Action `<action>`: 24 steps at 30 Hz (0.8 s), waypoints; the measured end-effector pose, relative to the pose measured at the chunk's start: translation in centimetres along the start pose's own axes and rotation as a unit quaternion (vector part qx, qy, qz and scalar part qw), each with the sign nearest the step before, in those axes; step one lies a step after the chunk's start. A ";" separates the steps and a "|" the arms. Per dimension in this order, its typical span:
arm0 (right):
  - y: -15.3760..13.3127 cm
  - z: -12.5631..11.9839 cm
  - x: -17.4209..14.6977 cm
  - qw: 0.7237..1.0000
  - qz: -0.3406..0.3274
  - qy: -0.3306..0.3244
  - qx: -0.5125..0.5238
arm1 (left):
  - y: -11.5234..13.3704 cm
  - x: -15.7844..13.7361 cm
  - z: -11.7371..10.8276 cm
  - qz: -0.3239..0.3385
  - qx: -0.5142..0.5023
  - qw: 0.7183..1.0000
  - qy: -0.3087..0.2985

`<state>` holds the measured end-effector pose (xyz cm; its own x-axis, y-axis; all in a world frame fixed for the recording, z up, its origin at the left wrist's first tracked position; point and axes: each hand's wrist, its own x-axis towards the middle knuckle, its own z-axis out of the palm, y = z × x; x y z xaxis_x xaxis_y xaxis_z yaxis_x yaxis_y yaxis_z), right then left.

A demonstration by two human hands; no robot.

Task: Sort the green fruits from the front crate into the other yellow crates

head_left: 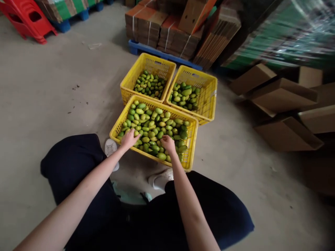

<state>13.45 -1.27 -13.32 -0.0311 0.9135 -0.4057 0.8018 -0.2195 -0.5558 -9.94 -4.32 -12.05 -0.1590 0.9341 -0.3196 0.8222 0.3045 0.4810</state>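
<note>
A yellow plastic crate [195, 139] stands in front of me, with many small oval green and yellow-green fruits [146, 139] spread inside. They look like small mangoes. My left hand [128, 140] reaches over its near left part, thumb and fingers around a yellow-green fruit [136, 133]. Toward the near right of the same crate is my right hand [169, 143], its fingers curled down among the fruits. What its fingertips hold, if anything, is hidden by the hand.
Behind stand two more yellow crates, left [125, 78] and right [215, 101], partly filled with similar fruits. Bundled flat cartons [146, 28] lie on a blue pallet [133, 47]. Open cardboard boxes [285, 94] are at right, red stools [28, 19] at upper left.
</note>
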 end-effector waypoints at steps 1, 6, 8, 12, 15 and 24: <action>0.6 -0.1 0.2 1.000 0.009 -0.008 -0.025 | 0.2 -0.2 0.1 0.007 0.021 1.000 0.010; 1.2 2.7 -0.3 0.988 -0.001 -0.089 -0.125 | 0.6 -0.5 0.0 -0.021 0.048 0.998 0.039; 0.9 3.7 -0.1 0.982 -0.008 -0.108 -0.156 | 0.7 -0.5 -0.2 -0.020 0.047 0.998 0.030; 0.2 4.3 1.4 0.970 -0.024 -0.129 -0.204 | 0.7 -0.4 -0.2 -0.014 0.044 0.999 0.025; -0.7 4.7 2.6 0.963 -0.052 -0.142 -0.221 | 0.7 -0.3 -0.1 -0.021 0.044 0.998 0.026; -4.6 9.3 2.4 0.958 0.003 -0.108 -0.267 | 0.9 -0.2 -0.1 -0.045 0.064 0.997 -0.010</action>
<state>4.11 -1.29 -18.50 -0.1024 0.8083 -0.5797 0.9913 0.0348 -0.1267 -9.21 -4.20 -11.48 -0.2243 0.9000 -0.3739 0.8688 0.3584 0.3416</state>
